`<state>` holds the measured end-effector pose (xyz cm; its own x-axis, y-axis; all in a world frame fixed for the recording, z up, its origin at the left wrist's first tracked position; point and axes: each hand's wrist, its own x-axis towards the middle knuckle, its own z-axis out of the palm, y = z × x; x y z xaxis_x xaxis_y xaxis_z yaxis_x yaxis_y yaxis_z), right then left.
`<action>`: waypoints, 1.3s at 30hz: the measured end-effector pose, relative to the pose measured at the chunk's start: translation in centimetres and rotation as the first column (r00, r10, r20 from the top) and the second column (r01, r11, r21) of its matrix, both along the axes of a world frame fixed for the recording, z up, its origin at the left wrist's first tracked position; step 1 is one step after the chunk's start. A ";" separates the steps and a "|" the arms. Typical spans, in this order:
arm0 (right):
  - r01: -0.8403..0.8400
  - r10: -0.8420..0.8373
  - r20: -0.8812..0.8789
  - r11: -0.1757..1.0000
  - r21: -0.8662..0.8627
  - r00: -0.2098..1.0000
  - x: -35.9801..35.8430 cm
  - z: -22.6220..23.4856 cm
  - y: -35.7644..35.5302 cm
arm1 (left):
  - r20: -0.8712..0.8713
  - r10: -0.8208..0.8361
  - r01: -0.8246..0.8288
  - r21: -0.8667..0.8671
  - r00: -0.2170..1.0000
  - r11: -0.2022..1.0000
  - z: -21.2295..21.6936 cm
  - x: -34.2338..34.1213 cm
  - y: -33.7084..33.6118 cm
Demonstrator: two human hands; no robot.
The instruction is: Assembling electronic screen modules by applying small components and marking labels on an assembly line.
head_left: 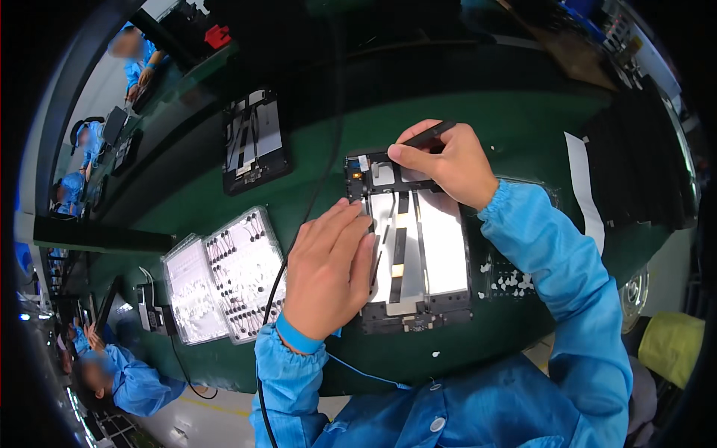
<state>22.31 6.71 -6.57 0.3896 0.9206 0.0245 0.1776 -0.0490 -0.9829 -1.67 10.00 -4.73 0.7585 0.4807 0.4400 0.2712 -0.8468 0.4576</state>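
Observation:
An opened tablet (447, 243) lies in front of me, with a black frame, bright silvery panels and dark flex cables running down its middle. My left hand (325, 261) rests against its left edge, fingers stretched out and holding nothing I can see. Over the tablet's far end, my right hand (448, 160) is closed around a slim black pen-like tool (431, 136). The tool's working tip is hidden behind my fingers. Near the far left corner of the tablet, a small circuit area (357, 175) shows an orange-yellow part. A blue band (299, 335) circles my left wrist.
A second opened tablet (254, 142) lies farther back on the green table (314, 366). Left stand clear trays (243, 261) of small black wired parts. A black cable (270, 306) crosses beside my left arm. White bits (514, 283) lie right. Other people (131, 377) sit at left.

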 end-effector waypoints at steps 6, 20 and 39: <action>-0.019 0.020 -0.053 1.000 0.014 0.998 0.0 -0.3 0.1 | -0.001 -0.022 0.022 0.013 1.000 1.000 -1.2 0.5 1.3; -0.034 0.035 0.010 0.999 -0.030 0.999 0.4 -0.5 0.4 | -0.035 -0.045 0.046 0.025 0.998 0.999 -1.5 1.6 1.8; -0.050 0.047 0.115 0.999 0.015 0.992 0.4 -0.8 0.6 | -0.244 0.018 0.051 0.274 0.970 0.960 -1.4 4.7 1.4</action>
